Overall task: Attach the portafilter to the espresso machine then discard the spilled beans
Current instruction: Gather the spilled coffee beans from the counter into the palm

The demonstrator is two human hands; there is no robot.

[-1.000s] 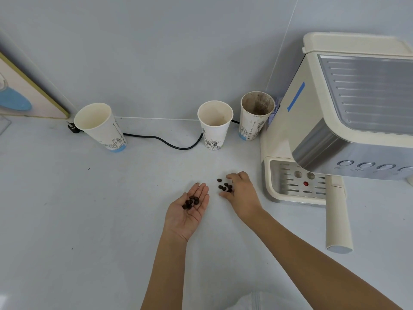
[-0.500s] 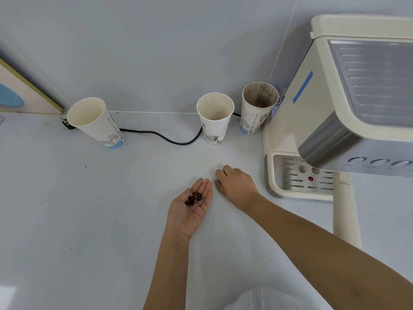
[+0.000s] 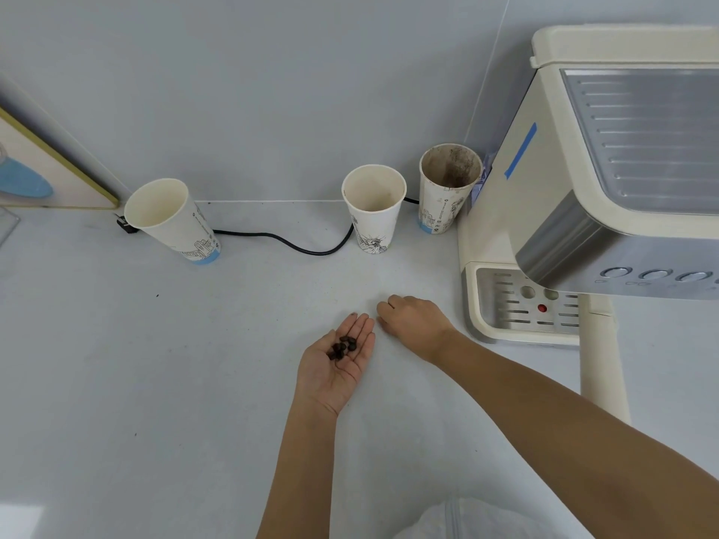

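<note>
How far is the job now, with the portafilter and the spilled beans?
Done: the cream portafilter handle projects from the cream espresso machine. In hand: dark coffee beans lie in the open left hand; the right hand covers the white counter. Left: discarding them.

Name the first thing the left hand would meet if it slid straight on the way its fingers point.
Probably the middle paper cup; the left hand points up the bare counter towards it, though depth is uncertain.
</note>
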